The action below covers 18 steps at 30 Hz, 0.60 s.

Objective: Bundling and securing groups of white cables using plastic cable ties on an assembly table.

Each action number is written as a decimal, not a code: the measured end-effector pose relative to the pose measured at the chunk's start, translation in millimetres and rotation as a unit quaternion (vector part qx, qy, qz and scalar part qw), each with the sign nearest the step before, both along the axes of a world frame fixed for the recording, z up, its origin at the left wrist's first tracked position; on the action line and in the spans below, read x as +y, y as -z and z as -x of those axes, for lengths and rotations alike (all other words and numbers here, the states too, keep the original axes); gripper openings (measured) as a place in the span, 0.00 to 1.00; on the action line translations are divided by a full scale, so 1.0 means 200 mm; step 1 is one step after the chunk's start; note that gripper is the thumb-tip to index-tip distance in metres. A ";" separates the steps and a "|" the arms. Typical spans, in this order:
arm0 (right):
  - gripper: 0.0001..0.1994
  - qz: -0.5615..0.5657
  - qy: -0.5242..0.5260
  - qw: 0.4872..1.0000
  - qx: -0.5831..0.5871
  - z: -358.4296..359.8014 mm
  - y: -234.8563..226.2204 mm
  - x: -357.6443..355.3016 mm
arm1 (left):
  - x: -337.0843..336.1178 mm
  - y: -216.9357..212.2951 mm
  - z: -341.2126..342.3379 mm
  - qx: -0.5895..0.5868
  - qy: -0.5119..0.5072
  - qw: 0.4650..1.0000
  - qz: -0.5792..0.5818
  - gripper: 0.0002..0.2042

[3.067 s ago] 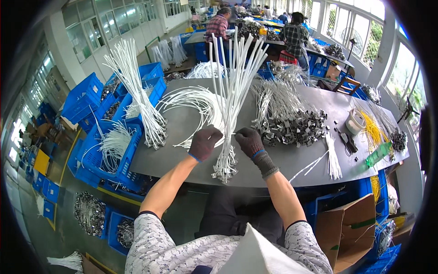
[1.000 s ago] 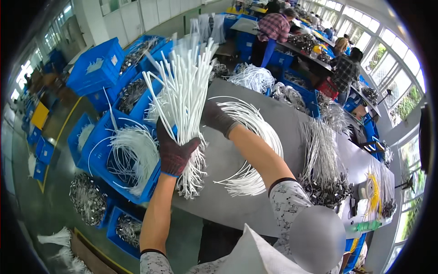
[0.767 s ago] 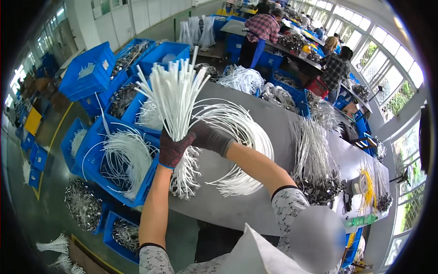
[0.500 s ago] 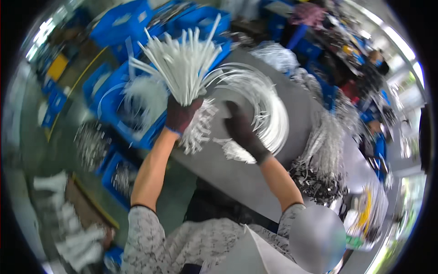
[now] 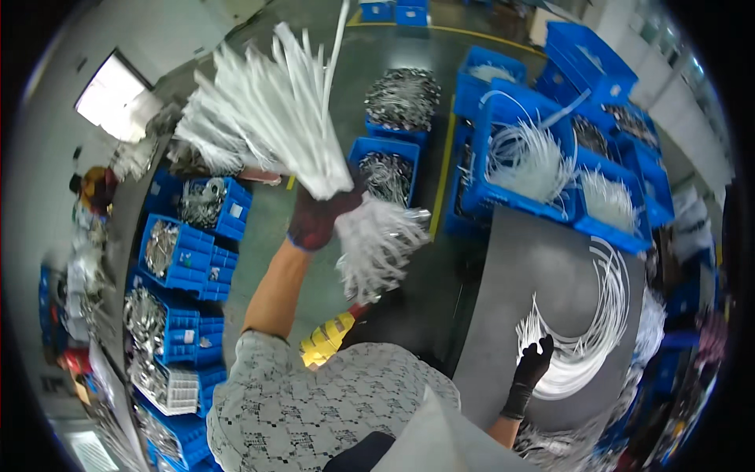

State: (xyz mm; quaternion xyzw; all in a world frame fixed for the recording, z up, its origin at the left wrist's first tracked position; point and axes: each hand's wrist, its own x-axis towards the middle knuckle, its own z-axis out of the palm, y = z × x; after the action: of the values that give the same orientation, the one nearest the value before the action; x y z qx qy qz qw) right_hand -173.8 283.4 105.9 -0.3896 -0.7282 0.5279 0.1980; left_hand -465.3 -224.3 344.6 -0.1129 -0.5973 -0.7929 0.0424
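My left hand (image 5: 318, 216), in a dark red glove, is closed round the middle of a bundle of long white flat strips (image 5: 271, 118). Their upper ends fan out to the upper left, and the lower ends (image 5: 377, 248) hang below the fist. The bundle is held over the aisle, away from the table. Low on the right, my right hand (image 5: 532, 366), in a dark glove, has its fingers apart. It lies beside a curved bundle of thin white strands (image 5: 586, 362) on the grey table (image 5: 503, 283); whether it touches them is unclear.
Blue bins of translucent strands (image 5: 527, 161) stand beyond the table. Two blue crates (image 5: 385, 169) with metallic pieces sit on the floor ahead. More filled crates (image 5: 177, 256) line the left side. A yellow-wrapped object (image 5: 326, 338) is close to my body.
My view has swung left, so the table now appears at the right. My left hand has carried the strip bundle away from the table. My right hand stays by the curved strands.
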 end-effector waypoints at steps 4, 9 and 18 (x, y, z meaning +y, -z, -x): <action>0.24 -0.261 -0.200 0.944 0.001 0.73 -0.28 -0.22 | -0.55 0.29 -0.22 -0.076 -0.171 0.946 0.264 0.26; 0.22 -0.270 -0.364 0.890 -0.046 1.57 -0.36 -0.77 | -1.13 0.70 -0.32 -0.038 -0.425 0.788 0.444 0.23; 0.20 -0.473 -0.608 0.637 0.010 2.13 0.14 -1.21 | -1.70 0.79 -0.41 -0.106 -0.575 0.764 0.274 0.23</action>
State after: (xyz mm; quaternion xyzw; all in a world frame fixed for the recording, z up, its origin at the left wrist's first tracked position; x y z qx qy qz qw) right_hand -599.6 40.8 78.5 0.2937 -0.9488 0.1165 -0.0028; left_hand -383.8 -564.0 186.7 0.3295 -0.7429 -0.4296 0.3936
